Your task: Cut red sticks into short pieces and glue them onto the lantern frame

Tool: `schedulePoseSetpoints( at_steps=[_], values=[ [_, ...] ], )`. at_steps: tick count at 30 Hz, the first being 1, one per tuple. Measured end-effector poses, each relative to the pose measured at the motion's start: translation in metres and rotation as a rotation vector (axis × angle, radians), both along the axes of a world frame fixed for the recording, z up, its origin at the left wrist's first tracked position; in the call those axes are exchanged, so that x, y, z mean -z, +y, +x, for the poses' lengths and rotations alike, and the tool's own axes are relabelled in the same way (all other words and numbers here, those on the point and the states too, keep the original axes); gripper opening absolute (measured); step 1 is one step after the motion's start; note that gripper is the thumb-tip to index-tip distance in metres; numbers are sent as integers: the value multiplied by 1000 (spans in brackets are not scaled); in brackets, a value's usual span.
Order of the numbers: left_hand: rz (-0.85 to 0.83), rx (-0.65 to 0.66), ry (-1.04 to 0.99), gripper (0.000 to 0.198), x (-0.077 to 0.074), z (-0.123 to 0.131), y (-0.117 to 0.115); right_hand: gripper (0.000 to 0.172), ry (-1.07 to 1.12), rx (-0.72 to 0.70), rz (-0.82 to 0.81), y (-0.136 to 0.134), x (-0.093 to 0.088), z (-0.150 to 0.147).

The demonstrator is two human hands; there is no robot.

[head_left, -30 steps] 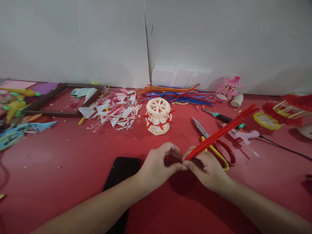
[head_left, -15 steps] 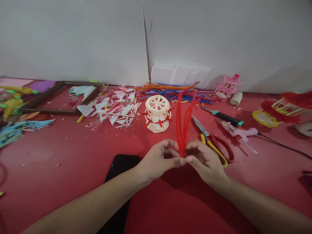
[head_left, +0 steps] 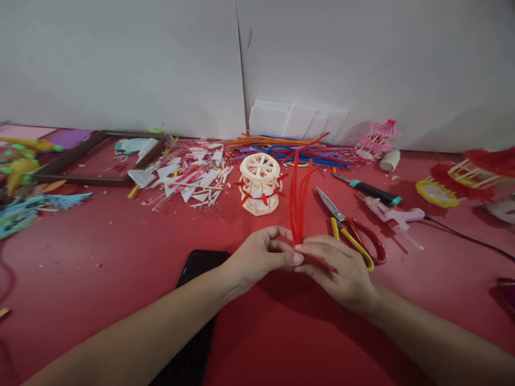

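Observation:
A bundle of several red pipe cleaners [head_left: 296, 209] stands upright between my two hands, fanning apart slightly toward the top. My left hand [head_left: 267, 252] is closed round its lower end, thumb pointing right. From the other side, my right hand [head_left: 338, 265] pinches the same base, its fingertips meeting the left thumb and fingers. The very bottom of the bundle is hidden by the fingers. Just beyond, a small cream round frame [head_left: 259, 185] with a spoked top and red pieces around its middle stands on the red table [head_left: 249, 332].
Scissors [head_left: 354, 230] with red and yellow handles lie right of my hands, near a craft knife [head_left: 372, 192] and a pink glue gun [head_left: 396, 214]. A black phone [head_left: 201, 262] is partly under my left forearm. White and pink scraps [head_left: 193, 177] lie back left.
My right hand has shifted its grip: its fingers now lie across the front of the bundle's base. The red pipe cleaners have moved slightly left and stand closer to upright.

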State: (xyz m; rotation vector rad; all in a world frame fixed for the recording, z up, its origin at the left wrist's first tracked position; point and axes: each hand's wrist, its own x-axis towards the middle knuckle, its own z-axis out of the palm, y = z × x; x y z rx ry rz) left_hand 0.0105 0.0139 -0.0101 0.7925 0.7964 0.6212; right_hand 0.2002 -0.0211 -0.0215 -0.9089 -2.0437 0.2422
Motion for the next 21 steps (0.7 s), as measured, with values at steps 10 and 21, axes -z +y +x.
schedulePoseSetpoints(
  at_steps=[10, 21],
  values=[
    [32, 23, 31, 51, -2, 0, 0, 14, 4, -11, 10, 0, -4, -3],
    [105, -27, 121, 41, 1, 1, 0, 20, -180, 22, 155, -4, -2, -3]
  ],
)
